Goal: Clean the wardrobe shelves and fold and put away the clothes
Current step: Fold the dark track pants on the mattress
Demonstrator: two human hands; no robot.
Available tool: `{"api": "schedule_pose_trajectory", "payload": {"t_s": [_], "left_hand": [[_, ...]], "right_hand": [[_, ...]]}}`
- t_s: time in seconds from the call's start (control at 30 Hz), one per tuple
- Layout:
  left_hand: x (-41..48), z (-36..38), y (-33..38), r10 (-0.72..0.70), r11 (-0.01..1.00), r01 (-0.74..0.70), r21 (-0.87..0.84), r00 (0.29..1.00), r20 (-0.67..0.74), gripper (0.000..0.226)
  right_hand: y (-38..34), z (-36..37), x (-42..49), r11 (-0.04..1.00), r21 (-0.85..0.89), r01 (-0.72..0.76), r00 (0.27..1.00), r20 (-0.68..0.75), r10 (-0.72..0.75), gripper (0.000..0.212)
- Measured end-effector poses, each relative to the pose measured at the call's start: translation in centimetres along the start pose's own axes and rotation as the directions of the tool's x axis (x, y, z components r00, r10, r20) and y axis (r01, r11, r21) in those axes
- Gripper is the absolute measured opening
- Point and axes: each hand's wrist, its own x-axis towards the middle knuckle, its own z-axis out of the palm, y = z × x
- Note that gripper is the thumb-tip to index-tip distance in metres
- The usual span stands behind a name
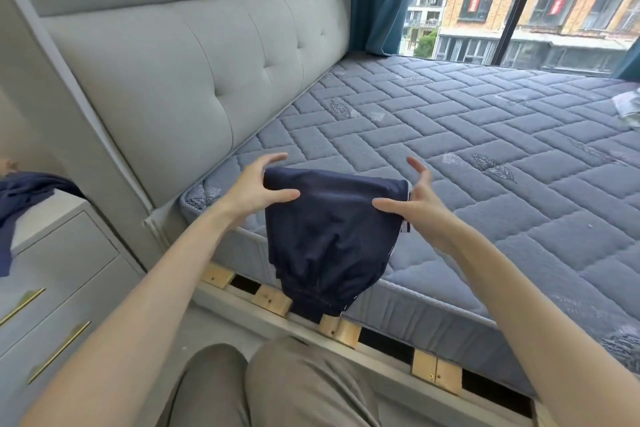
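Over mattress edge [242, 250], navy garment [329, 236], elastic downward

- The dark blue cloth [24, 198] on the nightstand [52, 222] runs off the left edge.
- A pale crumpled thing [628, 107] is cut off at the right; I can't tell what it is.
- My folded navy garment [329, 229] covers part of a wooden slat [341, 329].
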Motion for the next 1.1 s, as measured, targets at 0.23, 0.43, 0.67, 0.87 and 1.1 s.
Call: {"api": "schedule_pose_trajectory", "payload": {"t_s": [0.23, 0.43, 0.67, 0.87, 1.1], "left_hand": [[-2.3, -0.7, 5.3, 0.164, 0.886, -0.17, 0.432, 0.985, 0.051, 0.042], [0.5, 0.7, 9.8, 0.319, 0.823, -0.199, 0.532, 0.937, -0.143, 0.024], [7.9, 2.4, 16.6, 0.547, 0.824, -0.404, 0.398, 0.751, -0.37, 0.021], [10.7, 7.0, 12.2, 0.474, 0.881, -0.415, 0.228, 0.771, -0.425, 0.019], [4.3, 14.8, -3.9, 0.095, 0.965, -0.099, 0.245, 0.995, 0.026, 0.036]], "right_hand": [[-4.9, -1.8, -3.2, 0.818, -0.499, 0.287, 0.958, 0.152, -0.243, 0.066], [-9.1, -4.8, -1.1, 0.78, -0.562, 0.273, 0.946, 0.007, -0.325, 0.055], [-16.4, -9.1, 4.2, 0.782, -0.462, 0.419, 0.767, -0.281, -0.577, 0.046], [-12.4, -10.8, 5.8, 0.755, -0.533, 0.382, 0.745, -0.305, -0.593, 0.048], [6.0, -11.4, 2.3, 0.782, -0.618, 0.076, 0.976, -0.114, -0.185, 0.05]]}}
